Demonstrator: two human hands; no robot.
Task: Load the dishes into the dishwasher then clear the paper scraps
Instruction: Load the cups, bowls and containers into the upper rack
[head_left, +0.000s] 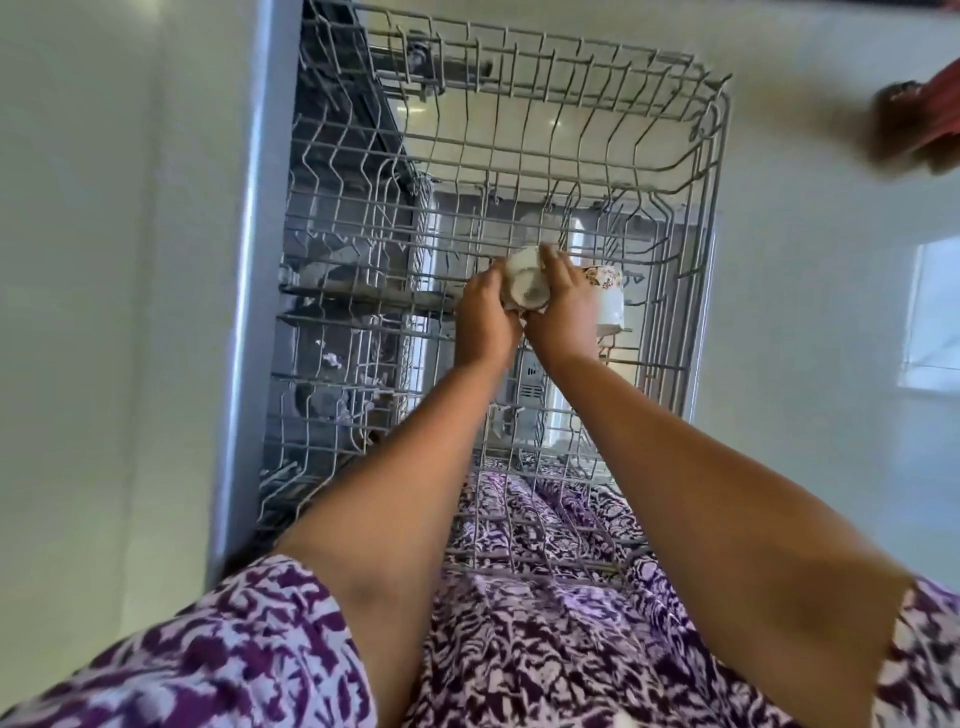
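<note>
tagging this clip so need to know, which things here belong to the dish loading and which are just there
Job:
white cup, gripped by left hand and right hand
floral mug beside it
wire dishwasher rack

Just there:
purple patterned dress
blurred red-brown shape at top right, too smeared to identify

Mug (609, 300) sits in rack (718, 156), just right of the cup (527, 286)

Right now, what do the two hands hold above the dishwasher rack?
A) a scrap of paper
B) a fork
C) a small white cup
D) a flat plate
C: the left hand and the right hand both grip a small white cup, with its base turned toward the camera.
</note>
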